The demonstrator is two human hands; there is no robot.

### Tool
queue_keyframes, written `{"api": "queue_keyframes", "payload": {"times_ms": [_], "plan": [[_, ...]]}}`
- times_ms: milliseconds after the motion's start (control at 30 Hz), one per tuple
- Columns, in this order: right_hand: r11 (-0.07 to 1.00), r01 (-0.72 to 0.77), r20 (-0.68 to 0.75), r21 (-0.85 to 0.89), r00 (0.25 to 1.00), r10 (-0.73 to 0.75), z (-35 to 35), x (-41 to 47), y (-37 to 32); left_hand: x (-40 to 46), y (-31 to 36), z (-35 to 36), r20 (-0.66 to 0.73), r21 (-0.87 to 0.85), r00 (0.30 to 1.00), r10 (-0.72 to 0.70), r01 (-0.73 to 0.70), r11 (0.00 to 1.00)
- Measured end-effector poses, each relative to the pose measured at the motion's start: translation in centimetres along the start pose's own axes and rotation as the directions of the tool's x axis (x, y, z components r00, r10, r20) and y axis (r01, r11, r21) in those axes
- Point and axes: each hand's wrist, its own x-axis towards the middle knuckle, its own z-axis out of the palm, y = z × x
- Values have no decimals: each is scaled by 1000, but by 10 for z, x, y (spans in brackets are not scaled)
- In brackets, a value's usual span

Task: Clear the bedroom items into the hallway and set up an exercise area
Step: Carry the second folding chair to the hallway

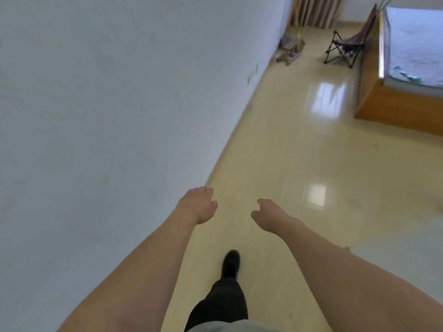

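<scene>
Bedroom items are all well ahead, none of them in hand. Nearest the camera, a leg in dark trousers with a black shoe (230, 264) is stepping forward on the glossy cream floor (299, 178), close along the white wall (107, 104). Both bare arms reach out in front. The left hand (197, 206) hangs with fingers loosely curled under, holding nothing; the right hand (265, 215) is the same, fingers relaxed and bent, with nothing in it. The two hands are near each other but apart.

Farther on, the wooden bed frame (393, 111) stands at the right with a pale mattress (414, 46) on it. Beyond its corner sits a folding camp chair (345, 47), just beside the bed. Against the wall lies a small pile of clutter (290, 51); what it holds is too blurred to tell. A curtain (316, 10) hangs at the far end.

Judged from this, the person is walking in to fetch something, probably the chair or the pile. The risks: the polished tiles look slippery, so a hurried step could slide; the chair's splayed legs could catch the bed frame when lifted; loose bits from the pile could drop if gathered in one armful.
</scene>
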Motion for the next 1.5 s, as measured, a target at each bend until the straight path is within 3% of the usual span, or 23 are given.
{"api": "queue_keyframes", "payload": {"times_ms": [200, 400, 633, 867, 1133, 1500], "plan": [[996, -64, -71, 65, 995, 69, -91, 101, 33, 153, 55, -41, 18, -7, 993, 119, -119, 993], [993, -115, -87, 31, 989, 117, -212, 207, 41, 305, 89, -109, 25, -153, 996, 91, -86, 984], [987, -111, -153, 116, 980, 128, -346, 305, 66, 451, 162, -191, 51, -77, 986, 162, -157, 985], [959, -168, -118, 227, 973, 198, -462, 408, 120, 593, 244, -249, 102, -9, 970, 220, -220, 975], [973, -151, -240, 174, 952, 190, -668, 545, 185, 790, 356, -354, 38, -58, 977, 212, -209, 976], [974, -171, -164, 149, 967, 195, -846, 743, 211, 1028, 423, -450, 75, -28, 970, 233, -232, 972]]}}
